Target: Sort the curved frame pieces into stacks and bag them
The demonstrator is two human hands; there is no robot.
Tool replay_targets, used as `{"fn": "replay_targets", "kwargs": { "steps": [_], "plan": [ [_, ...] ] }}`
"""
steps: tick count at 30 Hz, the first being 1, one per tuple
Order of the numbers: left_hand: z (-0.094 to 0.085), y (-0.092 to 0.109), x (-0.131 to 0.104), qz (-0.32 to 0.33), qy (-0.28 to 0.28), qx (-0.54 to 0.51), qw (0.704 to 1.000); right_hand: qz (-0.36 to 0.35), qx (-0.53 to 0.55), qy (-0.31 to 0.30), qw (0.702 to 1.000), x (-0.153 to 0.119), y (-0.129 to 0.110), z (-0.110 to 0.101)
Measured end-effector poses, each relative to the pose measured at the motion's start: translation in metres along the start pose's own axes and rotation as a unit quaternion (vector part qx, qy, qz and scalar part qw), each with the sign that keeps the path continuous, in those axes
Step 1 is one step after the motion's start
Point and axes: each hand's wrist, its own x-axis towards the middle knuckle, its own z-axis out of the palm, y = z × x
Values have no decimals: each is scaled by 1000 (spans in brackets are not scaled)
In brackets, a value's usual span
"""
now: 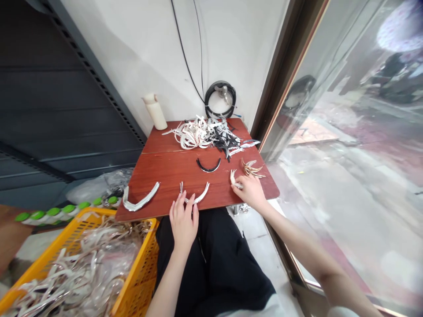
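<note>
Wall: a pale wall (pixel 132 53) stands behind, with thin black wires (pixel 182 48) running down it; a dark metal rack (pixel 62 101) is at the left, a glass pane (pixel 346 167) at the right.
Table: a reddish-brown table (pixel 168 163) stands in front of the person's black trousers (pixel 221 259).
Back of the table: a cream roll (pixel 157 114) stands upright by the wall; a heap of white strips (pixel 194 134) lies beside a heap of black strips (pixel 226 137), with a black cable coil (pixel 208 99) behind them.
Front edge: the middle white bundle (pixel 202 193) lies curved under the left hand (pixel 183 220); the left-end white bundle (pixel 142 203) lies well apart from it.
Left fingers: spread and released, over the middle bundle; how firmly they touch it I cannot tell.
Right fingers: the right hand (pixel 251 190) bends its fingertips over the right-end white bundle (pixel 233 177); whether they pinch it I cannot tell.
Near the right hand: brown strips (pixel 250 168) lie just beyond it.
Middle: a black curved strip (pixel 209 170) lies alone.
Floor side: a yellow crate (pixel 139 268) holds tangled strips (pixel 62 281); green-capped bottles (pixel 53 212) stand in a row behind it.
</note>
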Motion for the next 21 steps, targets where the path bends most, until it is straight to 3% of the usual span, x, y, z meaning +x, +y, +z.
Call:
{"fn": "replay_targets", "kwargs": {
  "steps": [4,9,15,18,21],
  "plan": [
    [0,0,0,-5,-1,-6,1000,-16,47,30,998,-3,13,-11],
    [0,0,0,-9,-3,-16,1000,47,6,130,990,15,44,-30],
    [0,1,0,-14,-6,-12,1000,22,-28,65,997,32,68,-27],
    [-1,1,0,-13,-6,-10,1000,6,10,67,998,32,73,-27],
    [0,0,-1,-12,-8,-8,1000,36,50,102,993,29,81,-33]
  ]
}}
